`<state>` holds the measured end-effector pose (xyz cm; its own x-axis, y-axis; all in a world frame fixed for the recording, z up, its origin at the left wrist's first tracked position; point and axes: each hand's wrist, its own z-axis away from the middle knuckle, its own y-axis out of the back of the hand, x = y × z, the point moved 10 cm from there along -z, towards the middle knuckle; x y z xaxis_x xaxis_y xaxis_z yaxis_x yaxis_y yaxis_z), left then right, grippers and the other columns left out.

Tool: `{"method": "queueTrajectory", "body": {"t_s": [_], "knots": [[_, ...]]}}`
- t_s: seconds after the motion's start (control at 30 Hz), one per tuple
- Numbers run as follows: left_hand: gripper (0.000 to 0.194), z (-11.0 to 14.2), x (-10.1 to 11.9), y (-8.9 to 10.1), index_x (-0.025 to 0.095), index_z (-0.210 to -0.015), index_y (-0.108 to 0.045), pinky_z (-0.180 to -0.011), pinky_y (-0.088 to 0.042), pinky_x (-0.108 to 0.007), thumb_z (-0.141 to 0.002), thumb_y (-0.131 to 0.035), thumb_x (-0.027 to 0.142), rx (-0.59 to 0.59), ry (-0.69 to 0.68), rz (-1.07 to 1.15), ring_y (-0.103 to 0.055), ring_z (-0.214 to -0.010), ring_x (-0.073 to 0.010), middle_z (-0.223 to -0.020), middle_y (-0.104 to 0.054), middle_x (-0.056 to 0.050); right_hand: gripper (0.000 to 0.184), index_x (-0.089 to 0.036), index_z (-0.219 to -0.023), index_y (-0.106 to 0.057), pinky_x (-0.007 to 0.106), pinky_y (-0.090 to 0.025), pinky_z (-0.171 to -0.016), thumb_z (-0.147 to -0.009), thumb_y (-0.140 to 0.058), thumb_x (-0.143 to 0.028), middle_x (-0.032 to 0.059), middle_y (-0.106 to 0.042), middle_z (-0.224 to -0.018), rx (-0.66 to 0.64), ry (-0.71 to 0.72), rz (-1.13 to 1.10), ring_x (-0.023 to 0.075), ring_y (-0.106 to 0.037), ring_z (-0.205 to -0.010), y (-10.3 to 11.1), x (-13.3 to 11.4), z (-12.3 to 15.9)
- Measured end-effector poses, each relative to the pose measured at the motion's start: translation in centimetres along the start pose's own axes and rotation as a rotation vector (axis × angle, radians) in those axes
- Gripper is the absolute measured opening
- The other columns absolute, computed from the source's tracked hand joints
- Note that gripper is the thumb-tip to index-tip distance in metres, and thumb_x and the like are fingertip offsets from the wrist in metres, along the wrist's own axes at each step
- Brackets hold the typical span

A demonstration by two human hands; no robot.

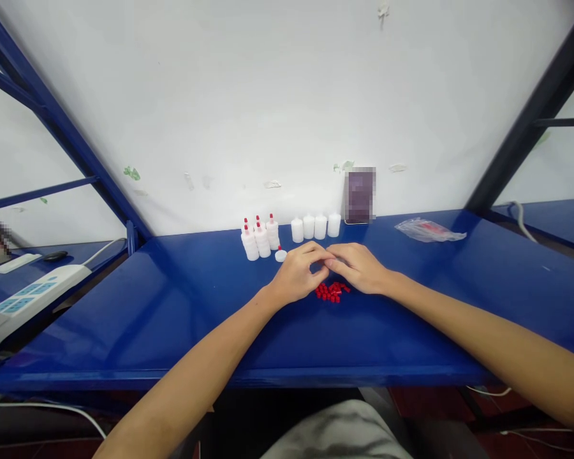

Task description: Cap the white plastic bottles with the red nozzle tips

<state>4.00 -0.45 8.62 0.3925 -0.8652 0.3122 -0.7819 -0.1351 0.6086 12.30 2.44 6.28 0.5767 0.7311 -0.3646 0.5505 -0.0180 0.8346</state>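
Observation:
My left hand (299, 273) and my right hand (360, 268) meet above the middle of the blue table, their fingertips pinched together. Whatever they may hold between them is hidden or too small to make out. Just below the fingers lies a loose heap of small red caps (330, 292). A white lid with a red tip (280, 255) rests left of my left hand. Beyond it stands a cluster of several white bottles with red-tipped tops (256, 241). Behind my hands is a row of several white bottles (314, 227) without red tips.
A phone-like device (360, 196), blurred out, leans on the white wall at the back. To its right lies a clear plastic bag (430, 230) with something red in it. A white power strip (33, 299) is at the far left. Blue metal posts (100, 182) flank the table (182, 306).

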Motion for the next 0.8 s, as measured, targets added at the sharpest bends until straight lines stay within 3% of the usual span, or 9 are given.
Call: {"method": "queueTrajectory", "body": {"t_s": [0.3, 0.37, 0.47, 0.53, 0.63, 0.8], "knots": [[0.017, 0.1, -1.1, -1.2, 0.016, -0.098, -0.07, -0.066, -0.047, -0.024, -0.09, -0.056, 0.022, -0.093, 0.105, 0.037, -0.056, -0.065, -0.0102, -0.075, -0.063, -0.001, 0.032, -0.019, -0.086, -0.06, 0.027, -0.033, -0.063, -0.095, -0.039, -0.042, 0.0003, -0.062, -0.071, 0.033, -0.001, -0.159, 0.0158, -0.053, -0.063, 0.3, -0.6, -0.1], [0.015, -0.3, -2.0, -0.2, 0.017, -0.093, -0.071, -0.067, -0.046, -0.025, -0.088, -0.059, 0.026, -0.057, 0.16, 0.018, -0.055, -0.063, -0.0104, -0.072, -0.063, 0.0, 0.034, -0.021, -0.103, -0.06, 0.027, -0.035, -0.064, -0.096, -0.038, -0.045, -0.0002, -0.062, -0.072, 0.033, -0.045, -0.193, 0.0173, -0.055, -0.066, 0.3, 0.1, -0.1], [0.023, -0.4, -5.0, 3.2, 0.016, -0.084, -0.071, -0.06, -0.042, -0.026, -0.086, -0.063, 0.038, 0.069, 0.388, -0.069, -0.052, -0.057, -0.0115, -0.06, -0.059, 0.001, 0.035, -0.023, -0.12, -0.054, 0.029, -0.037, -0.066, -0.098, -0.035, -0.041, -0.0027, -0.058, -0.066, 0.041, -0.168, -0.173, 0.0187, -0.056, -0.065, 0.2, 2.2, 0.0], [0.024, 0.0, -7.2, 5.5, 0.016, -0.082, -0.068, -0.056, -0.04, -0.026, -0.085, -0.062, 0.04, 0.103, 0.555, -0.15, -0.052, -0.053, -0.0125, -0.055, -0.057, 0.002, 0.032, -0.022, -0.119, -0.054, 0.03, -0.038, -0.068, -0.097, -0.033, -0.033, -0.0023, -0.058, -0.067, 0.047, -0.21, -0.141, 0.0193, -0.056, -0.067, 0.1, 3.3, -0.1], [0.018, 0.5, -8.8, 7.1, 0.019, -0.083, -0.066, -0.059, -0.04, -0.027, -0.084, -0.061, 0.036, 0.021, 0.632, -0.326, -0.057, -0.058, -0.0156, -0.059, -0.062, 0.0, 0.027, -0.02, -0.109, -0.058, 0.032, -0.042, -0.075, -0.093, -0.038, -0.028, 0.0026, -0.063, -0.082, 0.074, -0.211, -0.106, 0.0204, -0.059, -0.078, 0.2, 4.2, -0.4], [0.02, 1.7, -9.8, 6.3, 0.019, -0.089, -0.065, -0.062, -0.044, -0.029, -0.087, -0.056, 0.037, -0.151, 0.657, -0.565, -0.063, -0.071, -0.022, -0.076, -0.068, -0.008, 0.029, -0.017, -0.084, -0.068, 0.034, -0.042, -0.086, -0.091, -0.045, -0.034, 0.0094, -0.065, -0.097, 0.116, -0.28, -0.031, 0.0228, -0.06, -0.091, 0.4, 5.4, -0.6]]}}
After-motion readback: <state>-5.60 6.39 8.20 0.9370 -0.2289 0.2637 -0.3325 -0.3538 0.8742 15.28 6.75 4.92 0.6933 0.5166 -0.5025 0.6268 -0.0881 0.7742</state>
